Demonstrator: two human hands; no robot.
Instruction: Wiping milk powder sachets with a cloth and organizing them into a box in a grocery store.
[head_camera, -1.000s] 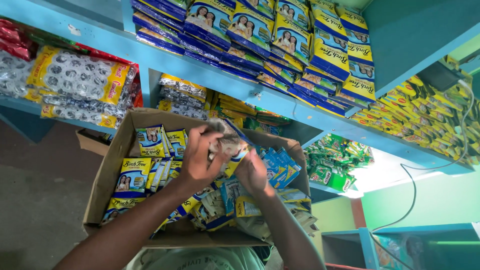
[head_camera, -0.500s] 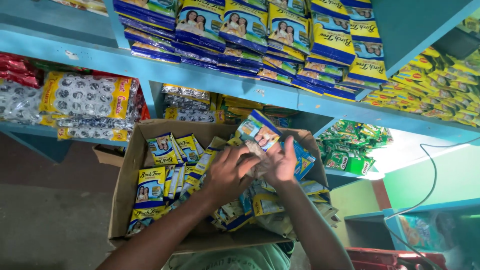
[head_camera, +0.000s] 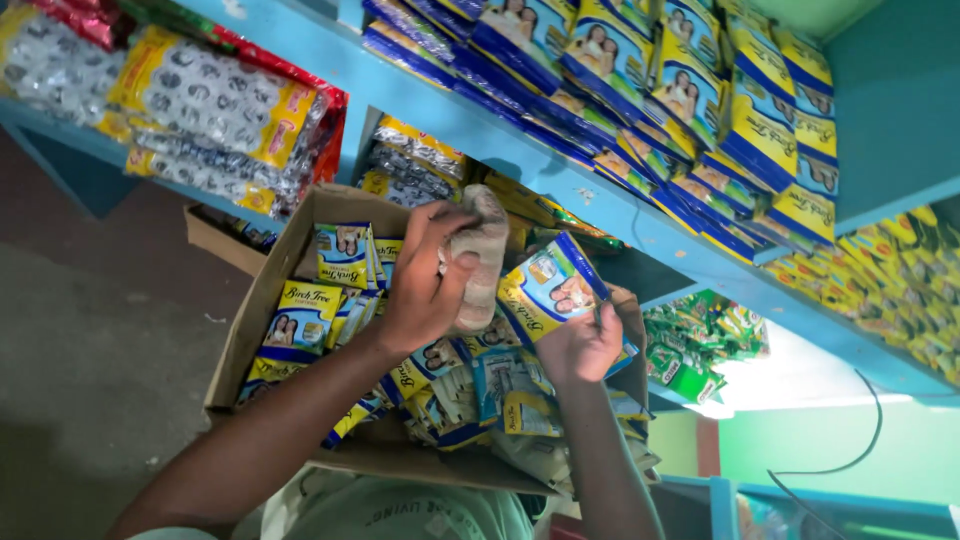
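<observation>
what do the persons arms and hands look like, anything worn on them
Both forearms are bare from the bottom edge of the view up to the wrist, with no sleeves in sight. The left hand and the right hand wear no gloves, and no watch, ring or band shows on either. A light-coloured garment with printed lettering covers the chest below.

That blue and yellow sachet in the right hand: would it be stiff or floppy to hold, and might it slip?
The sachet is probably soft and bendy: it is a thin foil-like pouch, held up by the right hand at its lower edge and leaning. It seems light, since a pinch carries it. Its glossy skin may be slippery.
</observation>
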